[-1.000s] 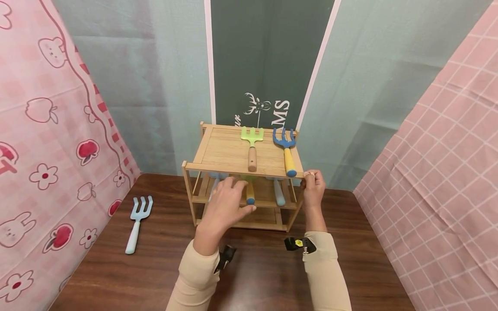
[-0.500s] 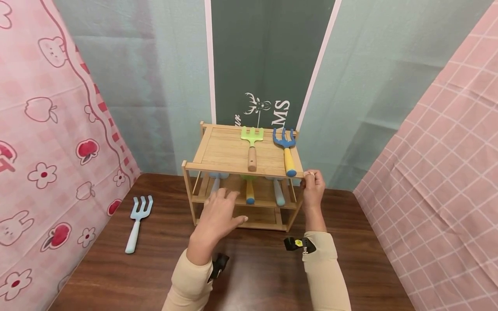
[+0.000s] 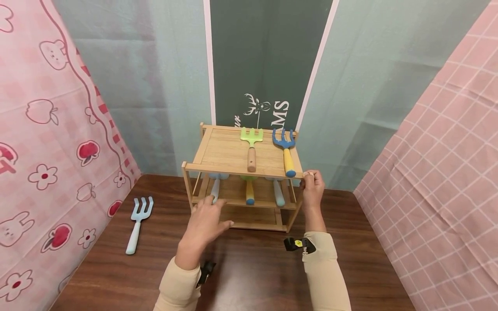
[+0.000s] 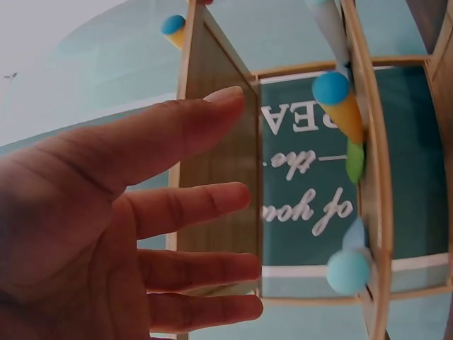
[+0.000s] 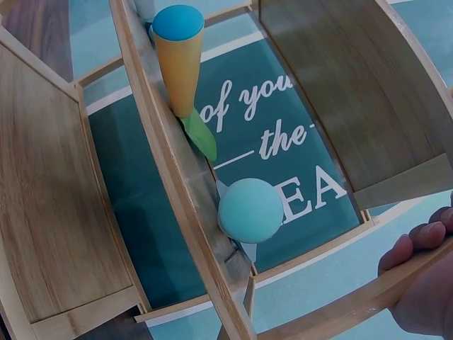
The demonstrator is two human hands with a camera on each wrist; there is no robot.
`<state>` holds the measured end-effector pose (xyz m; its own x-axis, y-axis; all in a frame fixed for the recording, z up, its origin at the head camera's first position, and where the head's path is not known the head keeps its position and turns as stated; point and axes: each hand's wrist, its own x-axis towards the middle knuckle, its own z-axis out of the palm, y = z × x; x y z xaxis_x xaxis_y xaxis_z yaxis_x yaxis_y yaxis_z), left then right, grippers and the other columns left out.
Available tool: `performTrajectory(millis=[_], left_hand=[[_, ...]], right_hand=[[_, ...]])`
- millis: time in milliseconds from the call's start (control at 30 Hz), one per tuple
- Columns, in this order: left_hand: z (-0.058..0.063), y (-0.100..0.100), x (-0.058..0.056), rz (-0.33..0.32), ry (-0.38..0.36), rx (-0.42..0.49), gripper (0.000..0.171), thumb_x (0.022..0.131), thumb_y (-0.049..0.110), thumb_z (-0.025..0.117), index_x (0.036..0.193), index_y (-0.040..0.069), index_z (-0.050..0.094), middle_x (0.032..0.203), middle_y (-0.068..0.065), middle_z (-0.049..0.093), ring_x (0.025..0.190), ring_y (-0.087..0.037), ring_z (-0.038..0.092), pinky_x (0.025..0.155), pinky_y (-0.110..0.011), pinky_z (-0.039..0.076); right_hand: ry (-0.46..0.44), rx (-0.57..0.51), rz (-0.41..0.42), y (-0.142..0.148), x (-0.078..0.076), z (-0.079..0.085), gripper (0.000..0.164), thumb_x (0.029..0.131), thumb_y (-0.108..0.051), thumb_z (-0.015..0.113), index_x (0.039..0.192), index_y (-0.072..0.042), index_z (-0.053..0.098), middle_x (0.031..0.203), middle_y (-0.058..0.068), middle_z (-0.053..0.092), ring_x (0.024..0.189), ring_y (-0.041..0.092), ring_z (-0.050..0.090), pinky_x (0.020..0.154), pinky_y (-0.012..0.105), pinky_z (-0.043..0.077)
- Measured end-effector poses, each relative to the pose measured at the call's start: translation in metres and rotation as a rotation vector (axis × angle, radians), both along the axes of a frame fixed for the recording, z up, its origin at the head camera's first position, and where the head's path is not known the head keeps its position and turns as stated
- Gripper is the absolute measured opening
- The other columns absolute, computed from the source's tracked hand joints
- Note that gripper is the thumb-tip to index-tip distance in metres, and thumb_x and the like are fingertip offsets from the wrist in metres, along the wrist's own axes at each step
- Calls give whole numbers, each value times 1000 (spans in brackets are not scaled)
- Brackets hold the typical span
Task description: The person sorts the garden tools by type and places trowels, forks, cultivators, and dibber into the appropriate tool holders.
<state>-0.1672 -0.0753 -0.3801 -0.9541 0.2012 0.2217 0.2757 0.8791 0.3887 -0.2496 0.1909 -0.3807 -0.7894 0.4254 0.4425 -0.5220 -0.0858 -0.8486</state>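
My left hand (image 3: 204,222) hovers in front of the wooden rack (image 3: 221,149), fingers extended, holding nothing. In the left wrist view its thumb and fingers are spread apart before the shelves. My right hand (image 3: 313,192) grips the rack's front right corner. On the top shelf lie a green hand fork (image 3: 252,151) with a wooden handle and a blue hand fork (image 3: 288,155) with a yellow handle. The middle shelf carries a light blue-handled tool (image 3: 215,188), a yellow-handled green tool (image 3: 250,192) and another light blue-handled tool (image 3: 278,193); their heads are partly hidden.
A light blue hand fork (image 3: 136,229) lies on the brown table (image 3: 256,276), left of the rack. Patterned pink cloth (image 3: 58,142) hangs at the left, checked pink cloth (image 3: 435,172) at the right. A grey-green curtain (image 3: 155,86) stands close behind the rack.
My left hand has drawn back from the middle shelf, moving left and toward me, and the left light blue handle shows more. The right hand keeps its grip on the rack.
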Motion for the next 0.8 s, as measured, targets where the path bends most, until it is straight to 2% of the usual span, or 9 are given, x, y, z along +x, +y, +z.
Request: performTrajectory(millis=[133,400,700,800], left_hand=[[-6,-8,1,17,0,13,60,74,33,78,123,6,58,127,-27,46,112,-47,43,86,-59,36],[-17,-23,5,51,36,5,59,73,32,79,120,4,59,119,-24,50,107,-47,47,84,-59,37],[-33,-43,10,100,31,5,56,73,28,79,116,-1,60,118,-29,50,108,-48,45,83,-62,36],[-38,-48,11,100,49,16,54,72,26,79,114,-1,61,117,-29,50,107,-48,46,83,-61,36]], right_hand=[[1,4,-3,0,1,0,12,87,4,44,76,10,44,59,7,41,54,17,38,51,27,34],[3,0,3,-2,0,2,12,87,4,43,77,11,43,60,8,41,54,18,38,51,28,34],[-9,-4,0,-2,1,2,13,87,4,44,75,4,46,61,9,41,55,17,38,52,27,35],[-9,-5,-2,-2,0,1,12,87,4,44,76,8,45,61,8,41,55,17,38,51,26,35]])
